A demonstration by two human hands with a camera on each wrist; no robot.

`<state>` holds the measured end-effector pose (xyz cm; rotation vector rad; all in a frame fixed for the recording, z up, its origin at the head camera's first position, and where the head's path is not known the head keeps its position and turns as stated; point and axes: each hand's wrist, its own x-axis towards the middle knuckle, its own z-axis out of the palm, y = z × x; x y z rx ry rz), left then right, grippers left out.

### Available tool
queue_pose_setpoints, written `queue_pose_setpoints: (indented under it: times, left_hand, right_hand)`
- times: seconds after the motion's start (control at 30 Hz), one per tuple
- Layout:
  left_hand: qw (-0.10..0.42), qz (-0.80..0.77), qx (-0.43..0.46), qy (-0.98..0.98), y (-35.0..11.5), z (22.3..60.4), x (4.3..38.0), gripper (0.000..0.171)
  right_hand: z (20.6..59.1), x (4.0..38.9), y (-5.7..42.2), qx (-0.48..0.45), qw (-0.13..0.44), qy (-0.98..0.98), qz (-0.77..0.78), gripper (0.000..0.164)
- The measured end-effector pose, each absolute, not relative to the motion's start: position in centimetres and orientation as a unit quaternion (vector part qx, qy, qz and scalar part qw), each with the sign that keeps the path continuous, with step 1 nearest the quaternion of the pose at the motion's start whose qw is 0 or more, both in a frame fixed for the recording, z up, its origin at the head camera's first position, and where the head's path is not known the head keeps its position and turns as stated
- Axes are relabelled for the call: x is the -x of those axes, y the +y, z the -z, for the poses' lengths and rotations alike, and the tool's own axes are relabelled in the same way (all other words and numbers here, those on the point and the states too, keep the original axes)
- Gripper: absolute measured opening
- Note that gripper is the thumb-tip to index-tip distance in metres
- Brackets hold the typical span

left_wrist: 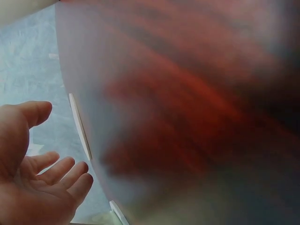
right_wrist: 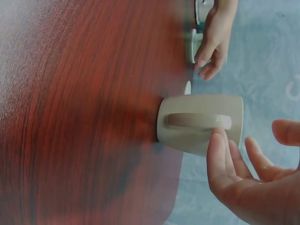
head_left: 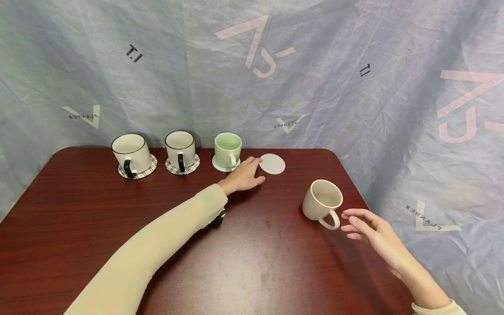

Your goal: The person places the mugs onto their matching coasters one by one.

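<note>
A plain beige mug stands upright on the right of the table, its handle toward my right hand. That hand holds nothing; its fingers are loosely bent beside the handle, and in the right wrist view I cannot tell whether a fingertip touches it. My left hand reaches over the table between a pale green cup and a round white coaster. Its fingertips are near the coaster's left edge, with thumb and fingers apart in the left wrist view. The green cup stands on its own white coaster.
Two white ribbed mugs with black rims and handles, one farther left and one nearer the green cup, stand on checked coasters at the back left. A grey printed curtain hangs behind the dark red wooden table.
</note>
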<state>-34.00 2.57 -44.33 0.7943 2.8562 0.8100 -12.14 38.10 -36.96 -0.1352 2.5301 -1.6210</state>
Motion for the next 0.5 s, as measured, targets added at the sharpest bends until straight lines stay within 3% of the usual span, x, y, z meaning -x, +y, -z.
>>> queue_pose_setpoints:
  times: [0.5]
  left_hand:
    - [0.048,-0.255,-0.223,0.940,3.6,44.4,35.5,0.068]
  right_hand:
    - [37.9,12.7,38.4,0.024,0.068,0.837,0.543,0.043]
